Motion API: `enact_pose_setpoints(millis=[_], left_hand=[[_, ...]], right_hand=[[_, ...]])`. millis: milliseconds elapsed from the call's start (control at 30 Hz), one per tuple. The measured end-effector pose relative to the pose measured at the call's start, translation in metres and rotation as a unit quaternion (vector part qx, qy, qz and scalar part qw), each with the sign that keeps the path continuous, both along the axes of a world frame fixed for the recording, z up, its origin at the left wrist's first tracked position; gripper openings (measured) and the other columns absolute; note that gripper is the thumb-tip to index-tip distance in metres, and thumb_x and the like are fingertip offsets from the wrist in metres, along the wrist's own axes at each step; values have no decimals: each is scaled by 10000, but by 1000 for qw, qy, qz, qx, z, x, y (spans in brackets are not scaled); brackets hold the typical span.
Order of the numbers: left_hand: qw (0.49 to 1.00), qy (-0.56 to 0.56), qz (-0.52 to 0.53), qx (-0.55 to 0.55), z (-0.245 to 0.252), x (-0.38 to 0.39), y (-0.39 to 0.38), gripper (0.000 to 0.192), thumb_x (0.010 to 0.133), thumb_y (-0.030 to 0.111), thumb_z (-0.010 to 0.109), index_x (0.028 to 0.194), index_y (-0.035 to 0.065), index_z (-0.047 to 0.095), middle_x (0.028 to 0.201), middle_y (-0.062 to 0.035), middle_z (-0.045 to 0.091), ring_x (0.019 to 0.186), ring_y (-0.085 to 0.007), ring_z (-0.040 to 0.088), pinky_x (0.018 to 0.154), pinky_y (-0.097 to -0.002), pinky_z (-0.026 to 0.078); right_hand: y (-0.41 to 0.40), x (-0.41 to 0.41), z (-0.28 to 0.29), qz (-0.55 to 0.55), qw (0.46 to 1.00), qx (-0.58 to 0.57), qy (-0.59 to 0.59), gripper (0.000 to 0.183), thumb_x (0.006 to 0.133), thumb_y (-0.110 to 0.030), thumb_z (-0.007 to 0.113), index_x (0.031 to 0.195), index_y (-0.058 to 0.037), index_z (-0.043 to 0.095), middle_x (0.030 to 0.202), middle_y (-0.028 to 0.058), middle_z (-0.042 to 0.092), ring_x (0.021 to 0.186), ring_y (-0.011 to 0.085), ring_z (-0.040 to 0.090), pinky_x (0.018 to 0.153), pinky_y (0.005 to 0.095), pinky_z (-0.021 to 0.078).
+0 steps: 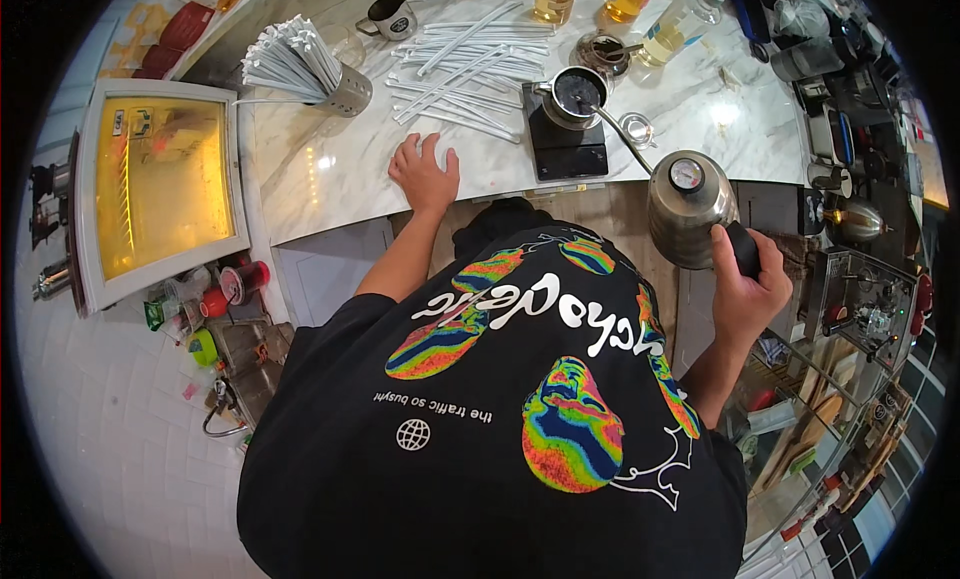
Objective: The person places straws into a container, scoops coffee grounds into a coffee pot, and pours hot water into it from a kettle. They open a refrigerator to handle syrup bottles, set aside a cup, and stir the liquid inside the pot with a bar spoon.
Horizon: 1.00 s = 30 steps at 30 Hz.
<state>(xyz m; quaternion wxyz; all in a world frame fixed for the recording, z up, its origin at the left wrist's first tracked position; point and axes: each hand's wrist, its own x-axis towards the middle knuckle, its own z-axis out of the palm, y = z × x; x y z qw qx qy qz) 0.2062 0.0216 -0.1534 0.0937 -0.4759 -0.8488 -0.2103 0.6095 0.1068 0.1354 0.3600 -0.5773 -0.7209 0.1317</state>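
Observation:
My right hand (pixel 750 279) grips the black handle of a steel gooseneck kettle (pixel 690 219) with a dial thermometer in its lid. The kettle is held beyond the counter's near edge, its thin spout (pixel 628 142) reaching to the rim of a small metal cup (pixel 564 117). Dark liquid fills much of this cup, which stands on a black digital scale (pixel 570 157). Whether water is flowing cannot be made out. My left hand (pixel 425 175) rests on the marble counter (pixel 337 166), fingers apart and holding nothing, just short of several paper-wrapped straws (pixel 457 103).
Left of the loose straws, a perforated steel holder (pixel 351 91) is packed with more. Behind stand a small pitcher (pixel 393 20), a glass jar (pixel 600 54) with a spoon, and bottles (pixel 679 28). A small round metal piece (pixel 637 130) lies right of the scale. An espresso machine (pixel 862 309) is far right.

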Motion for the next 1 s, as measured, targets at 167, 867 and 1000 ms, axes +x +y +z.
enact_pose_setpoints(millis=[167,867,1000], left_hand=[[1000,-4,0,2,-1,0,0,420,881,351,736,1251,157,697,1372,-135,544,1331,-334,469,1120,-537,300],[1000,-11,-1,-2,0,1,1,430,889,355,730,1266,152,691,1397,-139,530,1346,-345,457,1140,-552,287],[1000,-10,-3,-1,-4,-1,-1,433,892,356,727,1271,150,687,1401,-141,529,1350,-346,454,1144,-552,283]], right_hand=[[2,-5,-2,-26,999,-16,26,308,773,-166,945,946,-1,750,783,92,697,669,153,637,644,300,509],[6,-8,2,-8,1000,-6,19,303,767,-166,946,934,-8,749,765,89,695,686,184,629,650,309,505],[10,-9,4,-7,1000,11,14,302,767,-162,946,929,-5,746,774,93,704,719,194,632,662,313,506]])
